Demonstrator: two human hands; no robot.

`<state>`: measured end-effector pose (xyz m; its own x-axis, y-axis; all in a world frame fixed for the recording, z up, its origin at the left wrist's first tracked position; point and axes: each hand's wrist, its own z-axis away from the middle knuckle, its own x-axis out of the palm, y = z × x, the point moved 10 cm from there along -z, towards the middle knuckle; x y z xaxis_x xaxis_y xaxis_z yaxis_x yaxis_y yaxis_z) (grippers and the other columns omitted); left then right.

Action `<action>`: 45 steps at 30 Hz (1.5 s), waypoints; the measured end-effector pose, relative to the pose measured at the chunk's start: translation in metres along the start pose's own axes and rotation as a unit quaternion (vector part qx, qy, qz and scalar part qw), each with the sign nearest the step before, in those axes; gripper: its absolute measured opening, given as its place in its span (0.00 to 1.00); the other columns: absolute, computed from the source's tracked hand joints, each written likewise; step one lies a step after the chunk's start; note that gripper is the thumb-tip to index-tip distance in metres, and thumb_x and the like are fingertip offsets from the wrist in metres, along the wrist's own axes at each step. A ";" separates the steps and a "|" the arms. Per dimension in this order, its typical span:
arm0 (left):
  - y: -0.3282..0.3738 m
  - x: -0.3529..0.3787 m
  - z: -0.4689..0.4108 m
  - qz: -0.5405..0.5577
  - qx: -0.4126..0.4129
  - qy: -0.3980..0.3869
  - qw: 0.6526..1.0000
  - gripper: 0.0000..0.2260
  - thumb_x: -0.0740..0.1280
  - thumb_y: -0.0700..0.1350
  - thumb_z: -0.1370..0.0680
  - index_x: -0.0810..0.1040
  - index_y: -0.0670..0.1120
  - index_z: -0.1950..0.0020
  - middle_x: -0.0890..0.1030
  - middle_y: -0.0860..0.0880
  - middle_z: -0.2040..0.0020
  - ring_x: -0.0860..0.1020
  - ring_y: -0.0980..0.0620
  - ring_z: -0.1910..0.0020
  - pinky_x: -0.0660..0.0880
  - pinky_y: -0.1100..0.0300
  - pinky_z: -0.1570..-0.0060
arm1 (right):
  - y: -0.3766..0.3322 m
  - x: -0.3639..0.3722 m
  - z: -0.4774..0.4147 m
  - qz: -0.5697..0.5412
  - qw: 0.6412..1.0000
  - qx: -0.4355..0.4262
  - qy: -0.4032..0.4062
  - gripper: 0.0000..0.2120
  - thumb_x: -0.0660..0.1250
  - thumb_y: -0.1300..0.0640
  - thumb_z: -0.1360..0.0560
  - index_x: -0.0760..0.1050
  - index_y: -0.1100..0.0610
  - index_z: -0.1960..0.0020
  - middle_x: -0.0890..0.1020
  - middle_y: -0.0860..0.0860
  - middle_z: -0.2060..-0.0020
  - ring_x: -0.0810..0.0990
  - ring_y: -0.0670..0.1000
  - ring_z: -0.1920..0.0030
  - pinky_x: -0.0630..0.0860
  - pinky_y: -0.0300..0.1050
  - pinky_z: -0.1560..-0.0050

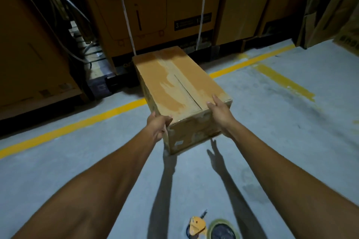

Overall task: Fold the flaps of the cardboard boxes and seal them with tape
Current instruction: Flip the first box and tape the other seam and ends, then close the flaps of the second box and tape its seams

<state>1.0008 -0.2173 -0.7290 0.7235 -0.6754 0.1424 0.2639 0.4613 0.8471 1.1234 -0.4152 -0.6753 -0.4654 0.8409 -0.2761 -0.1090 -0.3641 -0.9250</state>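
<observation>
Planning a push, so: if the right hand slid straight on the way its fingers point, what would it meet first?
Only the box top itself: the right hand lies there, fingers pointing along it. Past the far end, the big strapped carton probably comes next; depth is unclear.

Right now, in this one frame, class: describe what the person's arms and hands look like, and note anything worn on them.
The left arm and right arm are bare for all their visible length, and no sleeves show. The left hand and right hand are bare too, with no gloves, watch, bracelet or rings visible.
</observation>
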 end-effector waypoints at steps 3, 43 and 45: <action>0.018 -0.018 0.042 0.036 0.032 -0.011 0.999 0.30 0.62 0.34 0.18 0.54 0.46 0.19 0.64 0.47 0.22 0.68 0.46 0.27 0.66 0.47 0.29 | -0.029 0.001 0.049 -0.050 0.998 -0.046 0.006 0.26 0.57 0.50 0.14 0.55 0.46 0.18 0.59 0.49 0.19 0.60 0.54 0.21 0.60 0.56 0.24; 0.099 -0.562 0.837 -0.075 0.395 0.440 0.803 0.13 0.66 0.42 0.19 0.78 0.45 0.34 0.80 0.49 0.41 0.77 0.51 0.39 0.75 0.55 0.40 | -0.284 0.337 0.766 -0.058 0.859 -0.304 -0.408 0.25 0.66 0.56 0.18 0.66 0.54 0.23 0.76 0.53 0.32 0.78 0.54 0.35 0.78 0.54 0.37; 0.107 -0.597 0.852 -0.076 0.394 0.467 0.788 0.13 0.66 0.42 0.18 0.78 0.45 0.34 0.80 0.50 0.43 0.77 0.51 0.40 0.75 0.56 0.41 | -0.304 0.360 0.774 -0.052 0.852 -0.316 -0.414 0.26 0.66 0.57 0.18 0.65 0.54 0.23 0.76 0.54 0.32 0.77 0.54 0.34 0.77 0.56 0.35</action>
<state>0.0543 -0.2546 -0.2870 0.9729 0.1986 -0.1183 0.1805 -0.3327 0.9256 0.3092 -0.3123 -0.2915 -0.9707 0.1899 -0.1472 0.1854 0.2028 -0.9615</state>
